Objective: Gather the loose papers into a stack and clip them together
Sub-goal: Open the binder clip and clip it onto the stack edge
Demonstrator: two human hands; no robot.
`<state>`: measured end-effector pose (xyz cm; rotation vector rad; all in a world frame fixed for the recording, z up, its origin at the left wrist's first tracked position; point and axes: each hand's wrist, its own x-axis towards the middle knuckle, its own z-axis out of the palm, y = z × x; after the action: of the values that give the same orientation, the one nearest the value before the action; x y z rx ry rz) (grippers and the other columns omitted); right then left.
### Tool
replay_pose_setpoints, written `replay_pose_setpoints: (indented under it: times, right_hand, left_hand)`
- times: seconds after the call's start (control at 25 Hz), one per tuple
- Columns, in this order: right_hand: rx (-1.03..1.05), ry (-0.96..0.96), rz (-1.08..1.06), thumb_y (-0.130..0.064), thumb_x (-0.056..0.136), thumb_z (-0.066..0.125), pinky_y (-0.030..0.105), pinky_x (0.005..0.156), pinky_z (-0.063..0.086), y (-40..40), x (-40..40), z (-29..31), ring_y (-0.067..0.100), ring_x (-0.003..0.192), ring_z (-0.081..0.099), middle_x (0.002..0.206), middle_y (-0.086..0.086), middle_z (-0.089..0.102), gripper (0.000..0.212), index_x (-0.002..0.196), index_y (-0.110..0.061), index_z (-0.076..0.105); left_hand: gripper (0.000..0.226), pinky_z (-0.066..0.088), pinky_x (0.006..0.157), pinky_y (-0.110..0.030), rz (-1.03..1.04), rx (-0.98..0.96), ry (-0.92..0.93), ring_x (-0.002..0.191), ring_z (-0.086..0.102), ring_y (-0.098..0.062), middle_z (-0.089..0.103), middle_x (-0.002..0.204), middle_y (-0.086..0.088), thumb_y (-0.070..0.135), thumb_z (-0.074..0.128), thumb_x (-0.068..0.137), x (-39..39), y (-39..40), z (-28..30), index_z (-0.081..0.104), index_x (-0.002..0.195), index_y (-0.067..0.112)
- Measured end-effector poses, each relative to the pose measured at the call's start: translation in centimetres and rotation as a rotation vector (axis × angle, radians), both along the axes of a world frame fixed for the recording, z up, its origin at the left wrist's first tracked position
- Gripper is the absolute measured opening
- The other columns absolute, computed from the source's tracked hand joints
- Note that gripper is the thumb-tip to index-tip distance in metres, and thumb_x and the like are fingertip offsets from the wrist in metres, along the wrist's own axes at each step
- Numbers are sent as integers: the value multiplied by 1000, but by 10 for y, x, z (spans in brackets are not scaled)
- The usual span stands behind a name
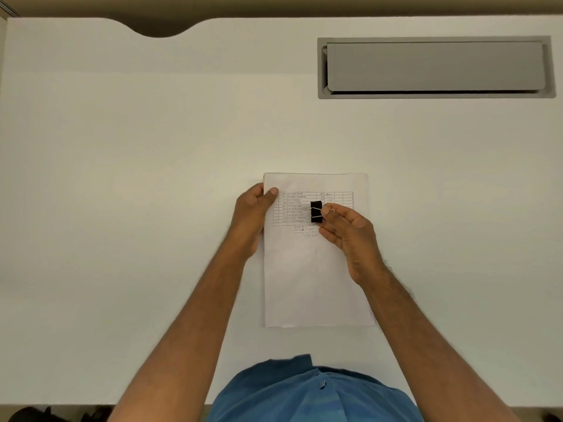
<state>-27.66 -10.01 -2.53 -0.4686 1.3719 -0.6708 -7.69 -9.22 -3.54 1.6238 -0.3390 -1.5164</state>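
A stack of white papers (313, 278) lies squared up on the white desk, its top sheet bearing a printed table and some handwriting. My left hand (251, 219) grips the stack's left edge near the top, thumb on the sheet. My right hand (347, 233) hovers over the upper middle of the stack and pinches the wire handles of a black binder clip (316, 212), which points left, above the printed table. The clip is not on any paper edge.
A grey cable-tray flap (435, 67) is set into the desk (152, 178) at the far right. The desk's far edge has a curved cut-out (158, 30) at the upper left. My blue shirt (310, 394) shows at the near edge.
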Motion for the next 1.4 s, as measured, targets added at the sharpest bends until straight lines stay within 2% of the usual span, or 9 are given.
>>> replay_pose_setpoints:
  times: [0.12,0.2,0.36,0.52,0.64,0.8,1.0,1.2,1.4]
  right_hand:
    - [2,-2,6,-17,92,74,32,91,60,-1,0,1,20,104,76,109,6,79,32,121,-6,68]
    - [7,-16,11,-17,92,74,32,91,59,-1,0,1,20,104,76,110,6,79,32,122,-7,68]
    - [8,-74,37,-13,92,73,34,97,57,1,-6,-1,23,110,73,114,8,77,28,120,-10,68]
    - [-89,2,161,-10,86,78,35,96,57,-3,-7,8,20,107,70,107,2,74,30,115,-10,70]
    - [-342,242,279,-16,79,86,32,88,59,-15,-5,28,10,91,67,101,-3,74,32,107,-17,71]
    - [-678,517,443,-29,79,85,30,84,57,-34,-2,69,11,88,65,98,-10,73,28,103,-21,71]
    - [-950,674,668,-28,82,83,30,79,54,-45,-1,114,14,86,61,96,-4,69,25,102,-17,71]
    - [-990,711,787,-27,82,83,36,81,55,-45,-2,128,14,87,62,93,-6,67,24,101,-16,73]
    - [-944,673,865,-29,81,83,22,85,52,-43,-2,131,3,90,62,96,-11,67,27,104,-21,73]
  left_hand:
    - [27,56,78,-36,69,-28,-251,84,67,-16,76,95,-5,27,53,105,-23,10,-8,70,98,7]
    - [33,47,70,-33,99,-45,-340,75,57,-13,66,82,2,32,50,104,-29,9,-12,62,89,5]
    - [36,34,64,-32,81,-66,-473,64,40,-11,48,62,15,33,47,103,-29,6,-17,45,70,18]
    - [35,34,60,-31,33,-108,-620,63,41,-9,48,66,11,29,43,108,-32,8,-13,47,76,18]
    - [34,34,57,-31,18,-169,-706,60,38,-6,46,66,10,29,40,110,-33,11,-8,47,79,15]
    - [28,36,52,-21,-12,-252,-779,60,50,-2,53,66,12,28,39,111,-40,21,13,53,88,19]
    - [26,40,52,-14,-10,-397,-805,68,59,2,60,77,17,19,41,110,-50,35,29,65,107,9]
    - [25,49,54,-24,17,-504,-850,72,63,-11,72,88,-1,11,44,108,-58,47,35,68,115,5]
    - [26,44,51,-31,14,-537,-868,63,58,-20,70,80,-5,13,45,107,-61,53,40,69,114,6]
